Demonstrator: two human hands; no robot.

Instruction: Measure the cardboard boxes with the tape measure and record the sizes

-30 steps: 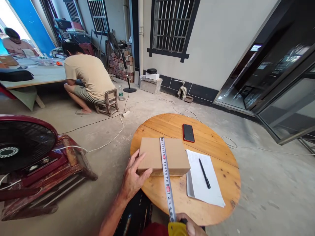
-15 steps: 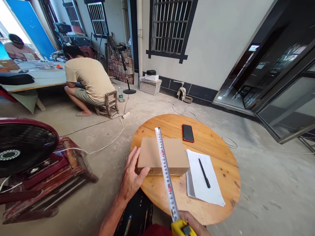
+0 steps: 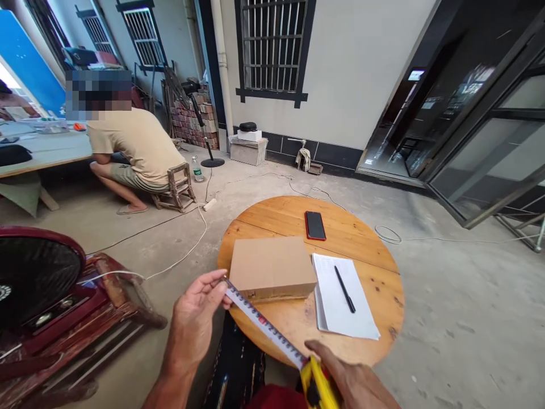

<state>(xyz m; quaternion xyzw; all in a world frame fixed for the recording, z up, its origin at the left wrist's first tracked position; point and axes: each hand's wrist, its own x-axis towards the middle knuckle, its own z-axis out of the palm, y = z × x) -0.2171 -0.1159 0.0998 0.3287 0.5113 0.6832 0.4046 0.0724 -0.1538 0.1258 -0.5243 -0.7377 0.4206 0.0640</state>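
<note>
Yellow tape measure [image 3: 317, 387] in right hand [image 3: 354, 379], 6 o'clock off the round wooden table [image 3: 366, 250]; left hand [image 3: 195, 318] pinches its dead-straight white blade [image 3: 264, 322]. Black pen [image 3: 344, 288] on white paper [image 3: 331, 304] at 4ish, tan cardboard box [image 3: 272, 262] 9, red-cased phone [image 3: 315, 225] 12.

Tape [image 3: 264, 321] (now) in left fingers [image 3: 215, 296]

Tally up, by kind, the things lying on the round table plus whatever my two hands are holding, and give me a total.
Box: 1
Phone: 1
Pen: 1
Paper pile: 1 (sheets too close to count)
Tape measure: 1, held by left hand and right hand
Total: 5
</note>
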